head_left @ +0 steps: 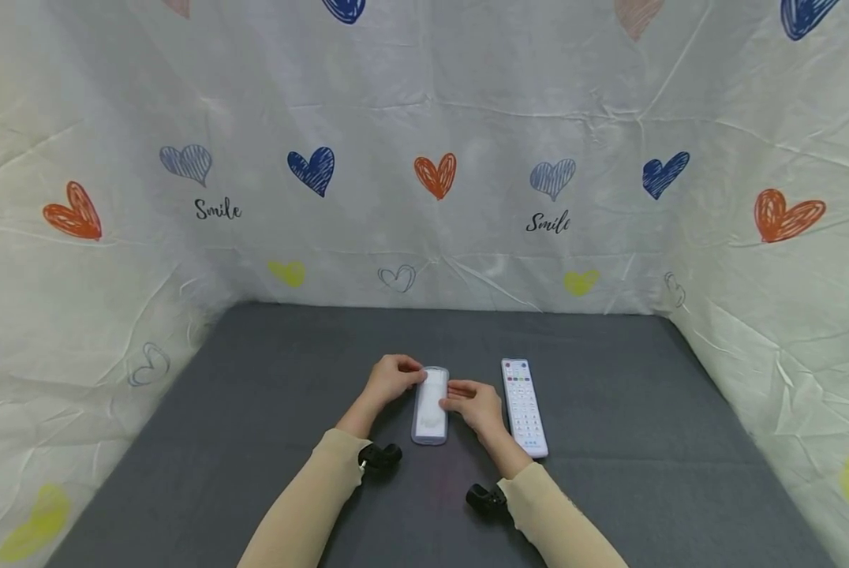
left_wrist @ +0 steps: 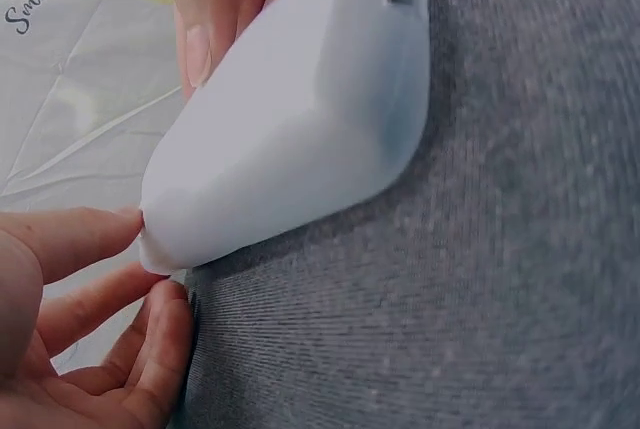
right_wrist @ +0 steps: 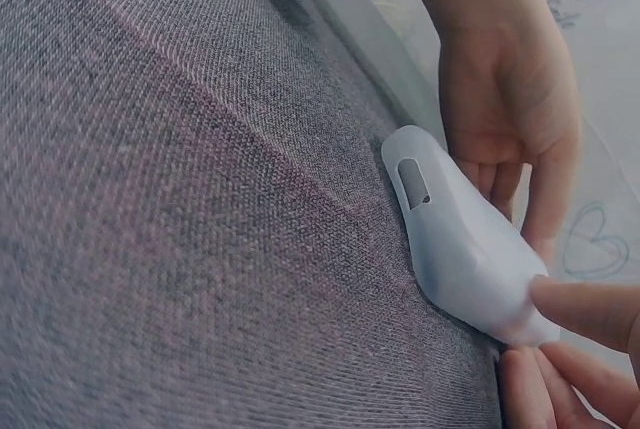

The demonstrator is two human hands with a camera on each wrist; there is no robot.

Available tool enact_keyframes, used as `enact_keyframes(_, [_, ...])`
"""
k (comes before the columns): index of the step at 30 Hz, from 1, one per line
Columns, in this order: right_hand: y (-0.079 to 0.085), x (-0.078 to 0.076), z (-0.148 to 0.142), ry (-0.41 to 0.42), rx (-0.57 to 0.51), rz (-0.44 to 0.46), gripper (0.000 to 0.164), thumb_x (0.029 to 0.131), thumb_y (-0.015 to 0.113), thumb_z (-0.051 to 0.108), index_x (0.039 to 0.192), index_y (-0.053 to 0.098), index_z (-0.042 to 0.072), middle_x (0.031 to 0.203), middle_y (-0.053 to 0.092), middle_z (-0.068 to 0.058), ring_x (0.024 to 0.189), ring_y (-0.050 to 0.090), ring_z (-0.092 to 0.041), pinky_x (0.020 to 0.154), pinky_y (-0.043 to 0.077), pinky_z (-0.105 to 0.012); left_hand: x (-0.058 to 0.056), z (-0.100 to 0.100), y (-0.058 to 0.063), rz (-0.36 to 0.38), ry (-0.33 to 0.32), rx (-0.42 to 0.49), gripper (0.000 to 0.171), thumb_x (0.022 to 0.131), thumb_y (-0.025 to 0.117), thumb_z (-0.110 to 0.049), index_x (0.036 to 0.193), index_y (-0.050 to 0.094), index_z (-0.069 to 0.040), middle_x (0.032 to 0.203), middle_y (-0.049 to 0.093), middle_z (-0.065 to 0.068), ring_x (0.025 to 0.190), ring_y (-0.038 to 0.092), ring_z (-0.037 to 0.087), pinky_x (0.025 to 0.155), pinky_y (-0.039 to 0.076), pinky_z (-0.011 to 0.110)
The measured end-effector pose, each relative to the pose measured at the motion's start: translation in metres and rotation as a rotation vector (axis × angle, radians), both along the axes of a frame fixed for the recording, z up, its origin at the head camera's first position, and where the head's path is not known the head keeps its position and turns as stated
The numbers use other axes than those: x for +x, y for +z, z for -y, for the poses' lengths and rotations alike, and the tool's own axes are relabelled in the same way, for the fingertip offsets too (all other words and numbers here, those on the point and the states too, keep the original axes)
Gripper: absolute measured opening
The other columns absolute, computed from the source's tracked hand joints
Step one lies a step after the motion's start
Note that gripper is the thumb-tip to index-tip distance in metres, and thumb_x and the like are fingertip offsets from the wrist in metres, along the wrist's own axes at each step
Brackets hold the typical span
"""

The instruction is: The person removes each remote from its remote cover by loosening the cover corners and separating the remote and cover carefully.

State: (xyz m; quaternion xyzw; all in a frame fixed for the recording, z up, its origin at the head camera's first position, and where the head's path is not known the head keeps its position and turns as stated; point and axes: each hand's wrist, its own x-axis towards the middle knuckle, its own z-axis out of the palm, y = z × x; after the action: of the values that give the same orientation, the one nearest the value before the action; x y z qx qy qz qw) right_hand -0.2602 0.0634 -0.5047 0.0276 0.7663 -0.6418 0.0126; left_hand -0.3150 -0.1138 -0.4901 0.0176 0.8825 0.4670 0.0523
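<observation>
A white silicone remote cover (head_left: 430, 418) with translucent edges lies lengthwise on the table between the two hands. Its near end has a small slot, seen in both wrist views. My left hand (head_left: 389, 380) pinches the cover's far left corner between thumb and fingers. From the right side, my right hand (head_left: 480, 404) pinches its edge, the thumb (right_wrist: 585, 307) on top and the fingers lower down. Just right of that hand lies a white remote control (head_left: 524, 406), buttons up; the right forearm passes close to its near end. The cover's underside is hidden.
Dark grey cloth covers the table (head_left: 254, 442). A pale curtain (head_left: 368, 102) printed with hearts and "Smile" rises behind the table and along both sides. Black wrist cameras sit at the left cuff (head_left: 339, 457) and the right cuff (head_left: 527, 489).
</observation>
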Motion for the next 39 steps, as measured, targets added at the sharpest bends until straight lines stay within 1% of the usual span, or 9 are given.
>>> enact_keyframes(2, [-0.001, 0.001, 0.000, -0.001, 0.001, -0.002, 0.039, 0.074, 0.077, 0.002, 0.111, 0.067, -0.004, 0.103, 0.070, -0.020, 0.097, 0.069, -0.026, 0.080, 0.055, -0.030, 0.000, 0.000, -0.001, -0.002, 0.009, 0.012, 0.021, 0.084, 0.072, -0.022, 0.097, 0.072, -0.007, 0.090, 0.068, 0.008, 0.069, 0.060, 0.014, 0.060, 0.048, 0.026])
enact_keyframes(6, [-0.001, 0.001, 0.001, -0.007, -0.008, 0.004, 0.039, 0.074, 0.077, 0.002, 0.111, 0.067, -0.004, 0.103, 0.070, -0.019, 0.096, 0.069, -0.024, 0.080, 0.055, -0.030, 0.000, 0.000, -0.001, 0.008, 0.026, 0.063, 0.019, 0.082, 0.073, -0.020, 0.097, 0.072, -0.007, 0.091, 0.068, 0.009, 0.070, 0.063, 0.014, 0.063, 0.052, 0.027])
enact_keyframes(11, [-0.002, 0.000, 0.001, -0.004, -0.046, 0.008, 0.040, 0.074, 0.077, 0.001, 0.112, 0.066, -0.004, 0.105, 0.070, -0.020, 0.097, 0.068, -0.023, 0.080, 0.055, -0.029, -0.001, 0.002, 0.000, 0.046, 0.021, 0.217, 0.019, 0.081, 0.073, -0.011, 0.098, 0.069, -0.002, 0.096, 0.068, 0.013, 0.076, 0.065, 0.014, 0.071, 0.057, 0.031])
enact_keyframes(14, [-0.001, 0.000, 0.000, 0.003, -0.080, 0.004, 0.041, 0.073, 0.077, -0.001, 0.113, 0.066, -0.004, 0.107, 0.069, -0.021, 0.099, 0.067, -0.025, 0.081, 0.055, -0.028, 0.000, 0.002, 0.003, 0.056, 0.014, 0.315, 0.021, 0.081, 0.073, -0.007, 0.099, 0.068, 0.000, 0.098, 0.068, 0.015, 0.080, 0.066, 0.016, 0.074, 0.057, 0.033])
enact_keyframes(17, [0.001, 0.000, -0.001, 0.011, -0.114, -0.010, 0.043, 0.073, 0.077, -0.003, 0.114, 0.064, -0.005, 0.109, 0.067, -0.023, 0.102, 0.066, -0.029, 0.082, 0.055, -0.028, 0.000, 0.002, 0.008, 0.044, 0.003, 0.364, 0.023, 0.080, 0.074, -0.006, 0.101, 0.068, 0.001, 0.100, 0.068, 0.016, 0.082, 0.066, 0.017, 0.075, 0.057, 0.035])
enact_keyframes(23, [0.009, 0.002, -0.003, 0.016, -0.188, -0.033, 0.045, 0.074, 0.074, -0.007, 0.117, 0.060, -0.009, 0.112, 0.064, -0.028, 0.105, 0.064, -0.033, 0.082, 0.055, -0.029, 0.003, 0.002, 0.018, 0.013, -0.017, 0.363, 0.023, 0.080, 0.075, -0.010, 0.101, 0.068, -0.004, 0.101, 0.068, 0.013, 0.086, 0.067, 0.018, 0.076, 0.057, 0.034])
enact_keyframes(26, [0.013, 0.002, -0.004, 0.009, -0.206, -0.029, 0.045, 0.075, 0.073, -0.008, 0.117, 0.059, -0.009, 0.114, 0.064, -0.027, 0.106, 0.064, -0.033, 0.082, 0.055, -0.028, 0.005, 0.001, 0.023, -0.003, -0.023, 0.361, 0.022, 0.080, 0.075, -0.010, 0.101, 0.069, -0.006, 0.101, 0.068, 0.012, 0.086, 0.066, 0.018, 0.076, 0.057, 0.034])
enact_keyframes(33, [0.021, 0.003, -0.005, 0.000, -0.216, -0.036, 0.044, 0.075, 0.073, -0.008, 0.117, 0.059, -0.009, 0.114, 0.064, -0.026, 0.106, 0.064, -0.031, 0.083, 0.054, -0.029, 0.007, 0.000, 0.030, -0.049, -0.046, 0.388, 0.024, 0.080, 0.075, -0.007, 0.103, 0.068, -0.003, 0.102, 0.069, 0.014, 0.086, 0.066, 0.018, 0.077, 0.057, 0.037])
enact_keyframes(39, [0.028, 0.004, -0.008, -0.002, -0.213, -0.041, 0.044, 0.076, 0.073, -0.005, 0.118, 0.059, -0.008, 0.115, 0.064, -0.026, 0.106, 0.065, -0.030, 0.084, 0.054, -0.029, 0.011, 0.000, 0.035, -0.074, -0.063, 0.400, 0.024, 0.080, 0.074, -0.007, 0.104, 0.067, -0.005, 0.104, 0.069, 0.013, 0.090, 0.066, 0.019, 0.078, 0.056, 0.037])
